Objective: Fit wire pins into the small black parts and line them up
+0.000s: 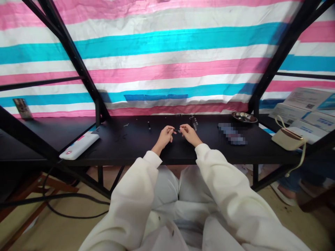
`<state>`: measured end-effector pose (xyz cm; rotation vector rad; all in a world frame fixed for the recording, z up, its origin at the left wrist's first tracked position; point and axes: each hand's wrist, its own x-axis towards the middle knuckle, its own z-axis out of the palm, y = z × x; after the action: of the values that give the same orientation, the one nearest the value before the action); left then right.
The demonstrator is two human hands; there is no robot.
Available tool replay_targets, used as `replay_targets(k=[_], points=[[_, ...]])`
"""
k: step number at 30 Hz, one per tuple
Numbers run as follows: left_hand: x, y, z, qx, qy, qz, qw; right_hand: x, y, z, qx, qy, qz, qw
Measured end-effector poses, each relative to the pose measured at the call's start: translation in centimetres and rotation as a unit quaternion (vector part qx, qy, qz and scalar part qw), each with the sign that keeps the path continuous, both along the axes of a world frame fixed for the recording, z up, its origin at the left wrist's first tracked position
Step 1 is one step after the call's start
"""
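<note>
Both my hands are over the middle of the black table, close together, with a small dark thin piece (pixel 176 130) between their fingertips. My left hand (pixel 165 136) pinches its left end. The fingers of my right hand (pixel 188 134) are closed at its right end, where something small and greyish shows; its details are too small to tell. Just behind my right hand lies a row of small clear pieces (pixel 195 124). A short black stick with a pale band (pixel 149 126) stands or lies to the left of my left hand; which one I cannot tell.
A white case (pixel 80 145) lies on the table's left end. At the right are a blurred patch (pixel 232 134), a metal dish (pixel 244 117), a beige pouch (pixel 288 138) and stacked boxes (pixel 300 111). Black frame bars (pixel 277 52) rise on both sides. A person's foot (pixel 286 191) shows lower right.
</note>
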<state>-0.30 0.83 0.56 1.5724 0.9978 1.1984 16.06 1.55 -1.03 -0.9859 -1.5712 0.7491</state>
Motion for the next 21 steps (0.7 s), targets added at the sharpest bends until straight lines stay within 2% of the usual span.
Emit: replay_targets(k=[3,9,15,21], points=[[-0.1,-0.4,-0.2,-0.026,-0.022,-0.026,0.999,-0.9,0.0,0.0,-0.007,0.025,0.022,0.999],[-0.5,-0.5,-0.5,-0.028,-0.037,-0.030,0.999,-1.4,-0.4,-0.5,-0.048,0.093,0.027,0.994],[-0.2,-0.7,-0.6,-0.033,-0.025,-0.025,0.999,-1.0,-0.7,-0.3,-0.017,0.077,-0.002,0.997],[0.0,-0.1,-1.4,0.013,0.011,-0.013,1.000,-0.9,-0.8,-0.3,0.003,0.055,-0.021,0.998]])
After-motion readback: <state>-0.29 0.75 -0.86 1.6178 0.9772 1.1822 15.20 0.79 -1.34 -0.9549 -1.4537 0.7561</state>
